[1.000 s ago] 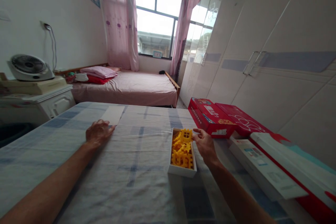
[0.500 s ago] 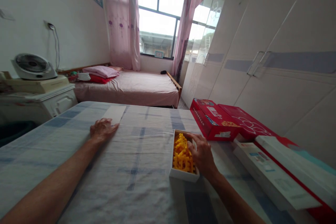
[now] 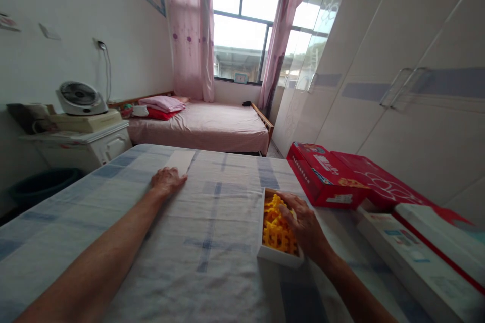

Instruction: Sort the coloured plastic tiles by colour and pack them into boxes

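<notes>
A shallow white box (image 3: 279,257) stands on the cloth-covered table, filled with yellow plastic pieces (image 3: 278,227) that look like toothed interlocking blocks. My right hand (image 3: 306,222) is closed over the box's right wall, its thumb over the yellow pieces and the other fingers along the far right side, partly hidden. Farther off to the left, my left hand (image 3: 168,181) lies across the near end of a flat white rectangular lid (image 3: 181,159). Its thumb is by the lid's right edge and its curled fingers are on the other side.
Red boxes (image 3: 326,176) stand at the table's right, with long white boxes (image 3: 413,252) nearer. Beyond the table is a pink bed (image 3: 212,121). A fan (image 3: 80,98) sits on a cabinet at left, above a dark bin (image 3: 45,184). A white wardrobe (image 3: 364,131) lines the right.
The view has turned a little left, so everything sits farther right in it. Both hands keep nearly the same places, at the lid and at the box.
</notes>
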`<state>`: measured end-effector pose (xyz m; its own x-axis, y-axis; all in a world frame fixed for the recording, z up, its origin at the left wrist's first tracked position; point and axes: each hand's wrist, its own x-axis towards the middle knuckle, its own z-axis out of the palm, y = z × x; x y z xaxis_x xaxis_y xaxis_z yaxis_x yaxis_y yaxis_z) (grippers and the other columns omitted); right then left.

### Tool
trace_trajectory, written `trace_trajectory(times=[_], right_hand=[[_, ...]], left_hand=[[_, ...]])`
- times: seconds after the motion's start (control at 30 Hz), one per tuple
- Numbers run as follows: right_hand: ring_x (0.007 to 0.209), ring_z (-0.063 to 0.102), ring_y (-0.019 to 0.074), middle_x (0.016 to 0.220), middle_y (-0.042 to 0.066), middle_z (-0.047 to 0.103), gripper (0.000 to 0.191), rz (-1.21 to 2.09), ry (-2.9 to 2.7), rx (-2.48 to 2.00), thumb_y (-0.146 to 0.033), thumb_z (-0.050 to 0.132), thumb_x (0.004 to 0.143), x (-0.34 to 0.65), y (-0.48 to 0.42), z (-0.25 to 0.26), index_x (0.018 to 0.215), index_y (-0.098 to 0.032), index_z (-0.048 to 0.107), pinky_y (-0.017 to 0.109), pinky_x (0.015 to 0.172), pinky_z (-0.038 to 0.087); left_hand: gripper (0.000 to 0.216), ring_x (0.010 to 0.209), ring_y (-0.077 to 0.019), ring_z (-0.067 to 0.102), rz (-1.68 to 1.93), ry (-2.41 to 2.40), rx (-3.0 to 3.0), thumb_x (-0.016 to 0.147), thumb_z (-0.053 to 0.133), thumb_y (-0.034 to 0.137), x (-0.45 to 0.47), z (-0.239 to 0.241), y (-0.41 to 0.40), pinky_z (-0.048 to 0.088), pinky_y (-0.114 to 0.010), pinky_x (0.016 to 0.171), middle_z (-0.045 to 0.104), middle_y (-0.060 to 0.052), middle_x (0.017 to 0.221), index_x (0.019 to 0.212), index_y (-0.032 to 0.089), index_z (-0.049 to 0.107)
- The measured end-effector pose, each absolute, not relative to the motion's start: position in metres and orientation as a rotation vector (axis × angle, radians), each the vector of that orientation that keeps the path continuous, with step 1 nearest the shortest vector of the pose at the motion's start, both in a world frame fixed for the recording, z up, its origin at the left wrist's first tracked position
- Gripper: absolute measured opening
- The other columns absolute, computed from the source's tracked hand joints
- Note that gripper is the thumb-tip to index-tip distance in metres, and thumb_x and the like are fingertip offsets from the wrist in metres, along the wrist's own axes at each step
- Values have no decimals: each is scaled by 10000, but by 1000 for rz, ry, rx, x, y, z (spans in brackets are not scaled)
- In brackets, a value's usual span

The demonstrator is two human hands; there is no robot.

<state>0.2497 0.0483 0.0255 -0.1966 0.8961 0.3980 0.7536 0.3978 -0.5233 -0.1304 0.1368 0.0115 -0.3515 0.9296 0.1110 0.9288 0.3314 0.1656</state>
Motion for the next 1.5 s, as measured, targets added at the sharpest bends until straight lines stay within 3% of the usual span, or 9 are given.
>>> trace_trajectory(times=[0.17, 0.3, 0.5, 0.77, 1.0, 1.13, 1.27, 1.4, 1.5], right_hand=[[1181, 477, 205, 1240, 51, 561, 356, 283, -1942, -1416, -299, 405, 855, 260, 37, 28, 1159, -235, 579, 387, 1008, 360], [1118, 527, 201, 1182, 62, 592, 341, 284, -1846, -1437, -306, 426, 835, 273, 25, 35, 1114, -213, 598, 370, 988, 385], [1093, 541, 200, 1140, 51, 620, 339, 327, -1830, -1447, -249, 451, 803, 273, 17, 41, 1101, -221, 611, 377, 970, 396], [1141, 515, 199, 1214, 54, 590, 366, 440, -1739, -1354, -287, 414, 850, 261, 16, 33, 1179, -222, 560, 386, 989, 382], [1106, 540, 195, 1183, 71, 605, 400, 588, -1540, -1367, -259, 357, 846, 270, 12, 23, 1202, -177, 519, 346, 960, 407], [982, 598, 195, 1171, 67, 606, 389, 695, -1477, -1361, -349, 367, 872, 272, 9, 22, 1198, -203, 521, 328, 868, 467], [1038, 568, 207, 1219, 97, 559, 422, 708, -1511, -1353, -366, 416, 854, 269, 6, 17, 1228, -188, 499, 317, 844, 479], [971, 573, 199, 1156, 98, 564, 522, 693, -1484, -1391, -319, 500, 786, 264, 6, 11, 1283, -171, 441, 309, 798, 486], [767, 581, 168, 900, 46, 591, 578, 758, -1379, -1410, -292, 534, 733, 266, 11, 11, 1279, -132, 432, 296, 714, 485]], left_hand=[[320, 954, -381, 606, 427, 2483, 1863, 774, 413, 229, -123, 31, 131, 433, -462, 809, 659, -244, 892, 841, 37, 660], [320, 1033, -387, 561, 845, 2428, 1808, 800, 395, 228, -113, 64, 114, 394, -539, 874, 656, -187, 893, 924, 26, 610], [316, 881, -181, 662, 1439, 1597, 1350, 843, 350, 223, -48, 85, 88, 536, -333, 799, 690, -102, 957, 1050, 80, 541], [172, 776, -169, 684, 1154, 946, 722, 764, 518, 149, 62, 50, 9, 554, -284, 774, 714, -116, 851, 890, 91, 620], [218, 385, -90, 526, 850, 1159, 1098, 654, 612, 354, 68, 33, -8, 412, -193, 367, 591, 5, 514, 628, 153, 534], [285, 356, -100, 492, 642, 1174, 1210, 679, 552, 452, 63, 31, -5, 373, -215, 358, 565, 10, 491, 620, 176, 513], [405, 385, -106, 447, 710, 1456, 1619, 749, 470, 544, 57, 36, 1, 338, -234, 397, 486, 18, 444, 557, 191, 517], [293, 673, -152, 582, 949, 1439, 1897, 804, 463, 418, 56, 39, 12, 456, -252, 604, 640, -35, 770, 792, 199, 656], [291, 922, -175, 599, 928, 1202, 2001, 820, 449, 302, 62, 34, 24, 486, -270, 765, 613, -71, 1105, 960, 205, 686]])
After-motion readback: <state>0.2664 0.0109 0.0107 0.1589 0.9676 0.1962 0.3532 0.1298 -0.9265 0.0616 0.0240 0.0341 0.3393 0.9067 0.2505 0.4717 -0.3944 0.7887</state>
